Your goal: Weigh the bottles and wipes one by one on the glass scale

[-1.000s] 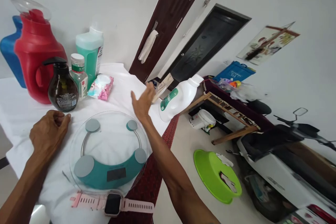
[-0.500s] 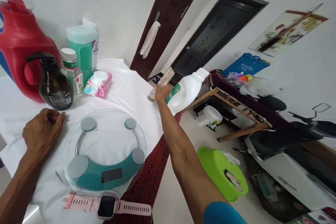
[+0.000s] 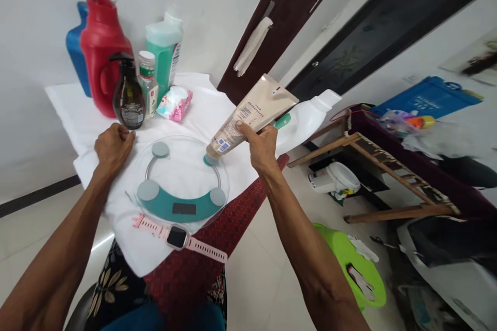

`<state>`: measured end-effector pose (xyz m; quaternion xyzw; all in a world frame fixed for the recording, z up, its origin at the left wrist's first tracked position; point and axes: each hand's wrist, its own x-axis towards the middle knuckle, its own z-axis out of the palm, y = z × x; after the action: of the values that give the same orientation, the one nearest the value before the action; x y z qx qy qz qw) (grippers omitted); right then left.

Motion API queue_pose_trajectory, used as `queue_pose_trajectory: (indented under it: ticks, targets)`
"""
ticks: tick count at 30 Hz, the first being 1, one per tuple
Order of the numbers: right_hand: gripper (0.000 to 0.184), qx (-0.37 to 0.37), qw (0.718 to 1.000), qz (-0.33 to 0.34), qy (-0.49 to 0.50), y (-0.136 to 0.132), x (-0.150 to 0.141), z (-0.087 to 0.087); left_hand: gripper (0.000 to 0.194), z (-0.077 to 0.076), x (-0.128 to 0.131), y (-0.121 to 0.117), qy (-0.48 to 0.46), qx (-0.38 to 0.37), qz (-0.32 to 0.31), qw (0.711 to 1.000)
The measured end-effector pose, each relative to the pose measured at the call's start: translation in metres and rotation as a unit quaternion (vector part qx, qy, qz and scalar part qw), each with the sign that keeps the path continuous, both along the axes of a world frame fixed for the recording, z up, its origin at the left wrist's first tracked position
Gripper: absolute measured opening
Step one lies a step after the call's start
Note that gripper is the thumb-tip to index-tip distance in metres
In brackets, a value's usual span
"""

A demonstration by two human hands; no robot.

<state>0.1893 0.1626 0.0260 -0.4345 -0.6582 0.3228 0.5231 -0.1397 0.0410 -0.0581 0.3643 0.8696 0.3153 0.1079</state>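
My right hand [image 3: 264, 149] grips a beige squeeze tube [image 3: 254, 108] with printed text, its thumb across the front. The tube tilts, cap end down at the left, over the far right foot of a round glass bathroom scale [image 3: 182, 209]. My left hand [image 3: 114, 147] rests on the white cloth left of the scale, fingers curled in and nothing visible in them. Just beyond it stands a dark pump bottle [image 3: 130, 95]. Behind the tube, a white jug with a green label [image 3: 306, 116] is partly hidden. A pink-strapped smartwatch [image 3: 177, 237] lies at the scale's near edge.
At the back left stand a red jug [image 3: 103, 36], a blue container [image 3: 77, 46], a small clear bottle [image 3: 147, 75] and a green liquid bottle [image 3: 163, 44]. A pink wipes pack [image 3: 176, 105] lies nearby. A green basin [image 3: 344, 256] sits on the floor at right.
My right hand has reached the tube, taken hold of it beside the white jug and brought it back toward the scale. My left hand has stayed resting on the cloth. The view has shifted.
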Motion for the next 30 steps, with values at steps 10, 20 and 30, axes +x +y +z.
queue_pose_trajectory:
  ticks: [10,20,30]
  targets:
    - [0.031,-0.011,0.994,0.101,-0.051,-0.083,-0.059,-0.017,0.017,-0.013,-0.002,-0.004,-0.011,0.055,0.004,0.998]
    - [0.071,-0.023,0.979,0.195,-0.047,-0.095,-0.024,-0.021,0.019,-0.016,-0.002,-0.005,-0.015,0.070,0.006,0.997]
    - [0.035,0.016,0.986,0.136,-0.099,-0.097,-0.025,-0.018,0.019,-0.020,-0.004,-0.003,-0.013,0.065,0.011,0.998]
